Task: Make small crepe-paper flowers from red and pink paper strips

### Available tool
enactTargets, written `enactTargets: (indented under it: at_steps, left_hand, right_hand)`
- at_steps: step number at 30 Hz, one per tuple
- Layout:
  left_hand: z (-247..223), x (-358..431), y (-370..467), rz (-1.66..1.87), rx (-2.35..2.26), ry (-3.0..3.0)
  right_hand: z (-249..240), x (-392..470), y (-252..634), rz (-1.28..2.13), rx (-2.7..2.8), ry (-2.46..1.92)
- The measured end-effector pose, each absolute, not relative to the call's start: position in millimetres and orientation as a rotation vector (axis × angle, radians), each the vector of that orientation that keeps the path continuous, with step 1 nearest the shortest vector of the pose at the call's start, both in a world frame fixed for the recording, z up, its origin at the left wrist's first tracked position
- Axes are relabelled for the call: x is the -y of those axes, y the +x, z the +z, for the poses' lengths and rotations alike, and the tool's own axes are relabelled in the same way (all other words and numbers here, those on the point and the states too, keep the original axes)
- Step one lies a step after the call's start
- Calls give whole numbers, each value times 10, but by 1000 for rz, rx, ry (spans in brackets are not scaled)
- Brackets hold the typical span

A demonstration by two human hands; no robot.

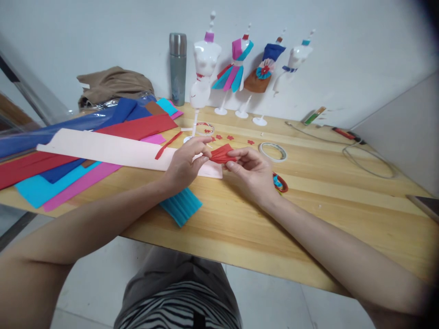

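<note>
Counter [343,183], left to right: one pale pink strip [103,148]; one ridged teal piece [183,208]; my left hand [185,164], pinching one end of a pleated red piece [221,154]. The red piece sits between both hands, near the pink strip's right end; my right hand [254,176] pinches its other end, one tape ring [273,152] lying just beyond.

Craft workspace: 4 mannequins [206,52], colored paper [116,150]
</note>
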State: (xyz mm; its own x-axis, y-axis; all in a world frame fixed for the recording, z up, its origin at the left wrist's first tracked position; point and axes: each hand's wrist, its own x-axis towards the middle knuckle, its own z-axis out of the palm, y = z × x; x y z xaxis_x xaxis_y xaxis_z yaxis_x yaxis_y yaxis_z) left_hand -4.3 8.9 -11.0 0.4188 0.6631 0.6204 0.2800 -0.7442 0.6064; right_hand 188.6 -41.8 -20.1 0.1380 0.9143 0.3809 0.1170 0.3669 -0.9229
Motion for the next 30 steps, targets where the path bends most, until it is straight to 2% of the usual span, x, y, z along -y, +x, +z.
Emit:
enactTargets:
  at_steps: [11,30]
  left_hand:
    - [-92,-79,-50,1273,-807,2298]
    - [-91,-77,-42,1245,-856,2256]
  right_hand:
    - [-201,396,1882,810,1217,-1059]
    - [-247,381,1929,579,1374,-1112]
